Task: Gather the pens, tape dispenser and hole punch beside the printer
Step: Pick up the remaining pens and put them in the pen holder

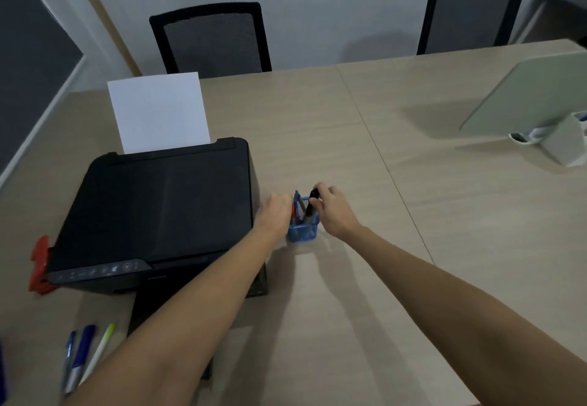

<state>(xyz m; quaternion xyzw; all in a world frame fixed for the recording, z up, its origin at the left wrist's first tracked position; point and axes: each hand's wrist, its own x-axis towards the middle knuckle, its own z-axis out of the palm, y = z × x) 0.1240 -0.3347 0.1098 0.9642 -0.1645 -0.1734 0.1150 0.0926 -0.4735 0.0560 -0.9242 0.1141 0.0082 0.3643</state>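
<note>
A black printer (158, 208) with white paper in its rear feed sits on the left of the table. Just right of it stands a small blue mesh pen cup (303, 231) with several pens inside. My right hand (333, 212) grips a black marker (312, 202) whose lower end is in the cup. My left hand (274, 212) rests against the cup's left side, fingers curled at its rim; whether it grips the cup is unclear. Three pens (84, 355) lie loose at the near left. A red object (39, 266) sticks out behind the printer's left side.
The printer's output tray (149, 313) extends toward me under my left forearm. A grey-green monitor on a stand (546, 110) sits at the right. Two black mesh chairs (212, 40) stand beyond the table's far edge. Bare tabletop (413, 278) lies right of the cup.
</note>
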